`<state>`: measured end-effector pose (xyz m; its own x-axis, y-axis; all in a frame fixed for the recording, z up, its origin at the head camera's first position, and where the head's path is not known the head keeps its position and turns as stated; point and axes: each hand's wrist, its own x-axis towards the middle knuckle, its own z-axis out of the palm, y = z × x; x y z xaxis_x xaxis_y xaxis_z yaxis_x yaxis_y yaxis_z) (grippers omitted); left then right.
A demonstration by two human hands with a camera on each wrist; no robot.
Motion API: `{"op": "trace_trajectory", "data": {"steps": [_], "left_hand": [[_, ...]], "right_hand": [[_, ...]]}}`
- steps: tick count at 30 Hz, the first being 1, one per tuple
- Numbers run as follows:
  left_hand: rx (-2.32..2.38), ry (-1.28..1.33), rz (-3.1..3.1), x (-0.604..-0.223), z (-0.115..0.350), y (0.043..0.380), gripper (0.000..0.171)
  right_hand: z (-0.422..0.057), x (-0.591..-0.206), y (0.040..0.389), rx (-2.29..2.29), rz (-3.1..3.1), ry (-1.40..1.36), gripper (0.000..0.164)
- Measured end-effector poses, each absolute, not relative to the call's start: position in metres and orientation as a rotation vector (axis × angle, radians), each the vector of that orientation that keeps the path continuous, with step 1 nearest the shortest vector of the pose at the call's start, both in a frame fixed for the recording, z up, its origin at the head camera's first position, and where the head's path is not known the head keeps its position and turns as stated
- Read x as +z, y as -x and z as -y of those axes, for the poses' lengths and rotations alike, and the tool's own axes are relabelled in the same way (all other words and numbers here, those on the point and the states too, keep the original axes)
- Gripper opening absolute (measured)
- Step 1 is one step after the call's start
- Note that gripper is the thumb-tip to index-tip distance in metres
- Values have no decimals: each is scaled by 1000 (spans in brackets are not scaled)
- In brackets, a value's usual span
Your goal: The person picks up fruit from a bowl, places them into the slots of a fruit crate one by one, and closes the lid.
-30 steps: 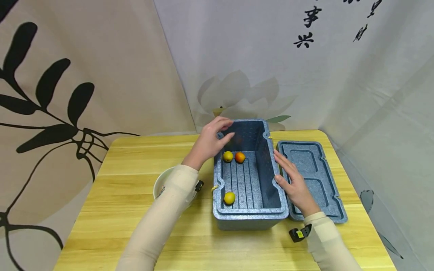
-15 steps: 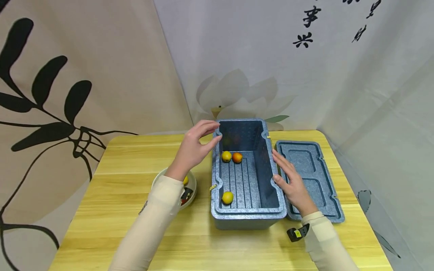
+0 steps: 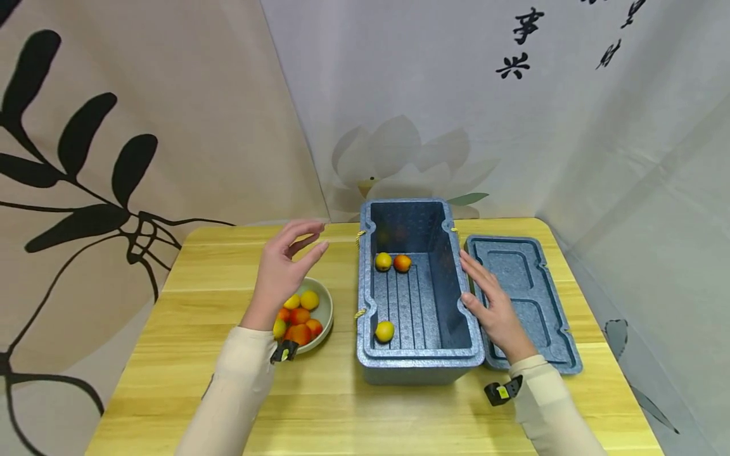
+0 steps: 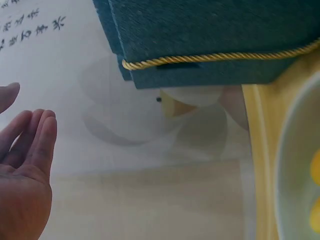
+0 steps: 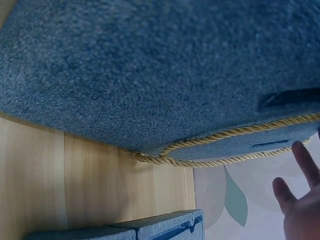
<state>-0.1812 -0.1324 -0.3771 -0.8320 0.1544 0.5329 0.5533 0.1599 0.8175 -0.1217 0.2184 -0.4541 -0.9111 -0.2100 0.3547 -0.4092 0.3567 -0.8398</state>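
Hovering near the fruit bowl (image 3: 325,307) is the left hand (image 3: 283,265)

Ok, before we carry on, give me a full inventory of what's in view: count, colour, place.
Box: one, blue-grey, on table, open
Yellow fruits: two, yellow, in box, one near left, one far left
Orange-red fruit: one, in box, beside the far yellow one
Rope: on two sides, gold, outside box
Lid: one, blue-grey, on table, right of box
Bowl: one, pale, on table, left of box
Bowl fruit: several, yellow and orange-red, partly hidden
Table: one, light wood, under everything
Backdrop: pale, printed, behind table
Wrist cameras: two, black, on wrists
Sleeves: two, cream, on forearms
Left hand: one, bare, by bowl
Right hand: one, bare, at box's right edge
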Motion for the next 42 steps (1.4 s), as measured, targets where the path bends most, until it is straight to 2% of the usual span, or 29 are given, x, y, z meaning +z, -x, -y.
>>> {"op": "trace_trajectory", "data": {"steps": [16, 24, 42], "left_hand": [[-1464, 474, 2308, -411, 166, 142, 33], [-1367, 364, 2420, -470, 200, 143, 35], [-986, 346, 2574, -513, 217, 129, 41]], "right_hand": [[-219, -454, 120, 1608, 2441, -522, 56], [-217, -455, 121, 1577, 2396, -543, 52], [-217, -456, 121, 1578, 2371, -556, 51]]}}
